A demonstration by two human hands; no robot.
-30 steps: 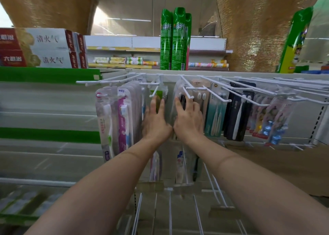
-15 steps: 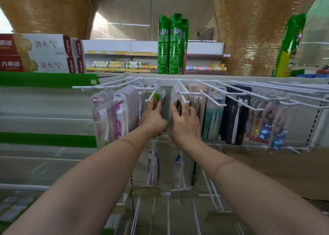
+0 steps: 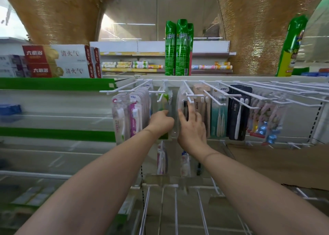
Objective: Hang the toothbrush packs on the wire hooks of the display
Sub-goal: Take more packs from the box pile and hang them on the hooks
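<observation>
two hands [image 3: 161, 121] [image 3: 192, 127] on hanging toothbrush packs [image 3: 182, 106]

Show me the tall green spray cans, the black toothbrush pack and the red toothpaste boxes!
green spray cans [image 3: 180, 47], head view, middle can's body.
black toothbrush pack [image 3: 237, 113], head view, its front.
red toothpaste boxes [image 3: 57, 61], head view, front face.

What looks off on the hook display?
Mostly tidy. The oddity: several white wire hooks on the right stand bare past the kids' packs, and the far-left hook carries nothing. The left hand and right hand are on the two clear packs mid-row.
</observation>
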